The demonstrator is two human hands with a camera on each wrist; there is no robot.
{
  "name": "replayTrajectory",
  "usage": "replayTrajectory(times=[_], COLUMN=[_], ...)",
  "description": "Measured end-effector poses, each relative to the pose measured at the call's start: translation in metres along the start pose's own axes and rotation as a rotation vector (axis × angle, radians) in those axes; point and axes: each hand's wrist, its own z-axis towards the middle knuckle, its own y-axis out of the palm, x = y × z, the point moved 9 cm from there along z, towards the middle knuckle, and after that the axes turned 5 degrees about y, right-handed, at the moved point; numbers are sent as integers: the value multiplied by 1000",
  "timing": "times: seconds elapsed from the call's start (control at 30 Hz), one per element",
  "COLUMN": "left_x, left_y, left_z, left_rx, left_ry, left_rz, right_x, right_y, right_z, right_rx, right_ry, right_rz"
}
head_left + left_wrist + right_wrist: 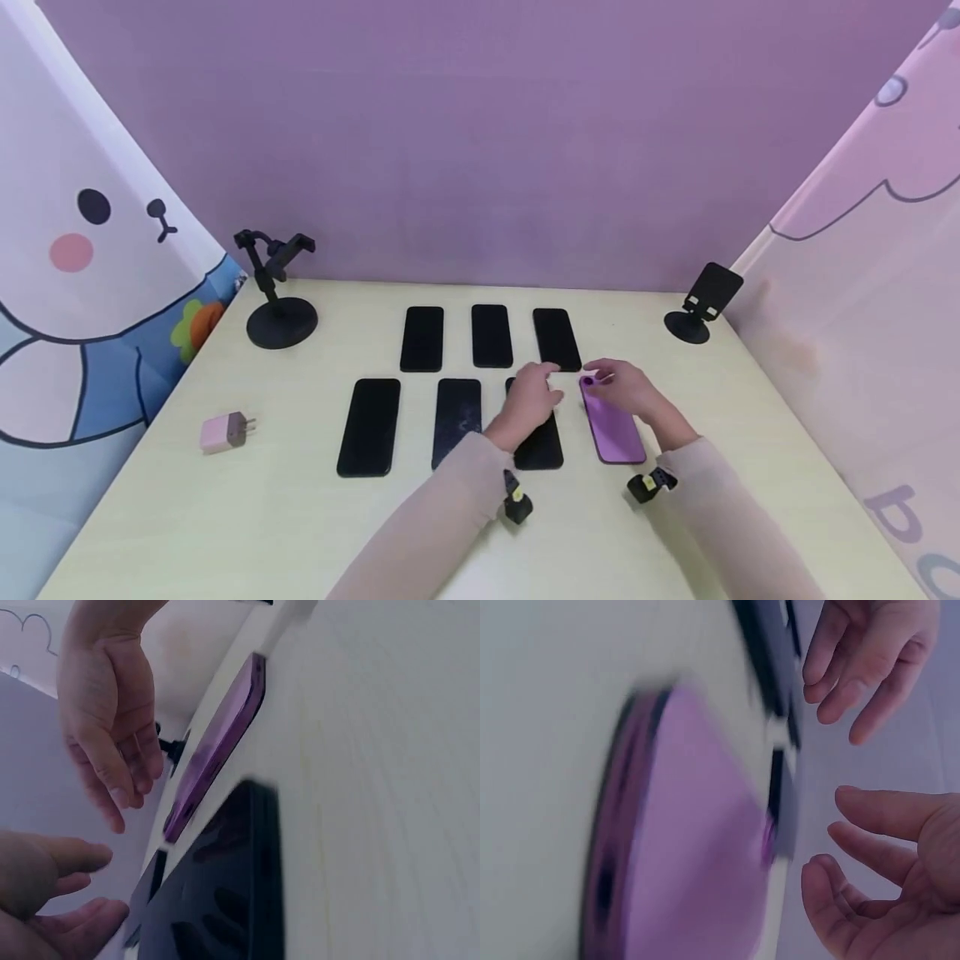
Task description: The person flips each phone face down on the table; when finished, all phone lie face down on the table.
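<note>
In the head view my left hand (528, 400) hovers over a black phone (542, 446) in the front row, fingers relaxed and parted. My right hand (626, 387) is above the upper part of a purple phone (617, 433), which lies back up with its camera near the far end. Both wrist views show air between the fingers and the phones. The left wrist view has my left hand (52, 892) with loosely bent fingers facing the right one. Nothing is held by either hand, as the right wrist view also shows for the right hand (900, 877).
Two more dark phones (369, 427) (457, 421) lie left in the front row. Behind are three black phones (422, 339) (492, 336) (557, 337). A black stand (281, 323) is at back left, a smaller stand (712, 292) at back right, and a pink charger plug (222, 432) at left.
</note>
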Motion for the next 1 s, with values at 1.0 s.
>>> replayTrajectory(times=[1.0], left_x=[-52], left_y=[-31], left_z=[-22], left_rx=[14], left_ry=[-82], left_rz=[75], right_x=[-21], right_y=[62], right_z=[17], right_rx=[-30], right_ry=[94], right_rz=[236])
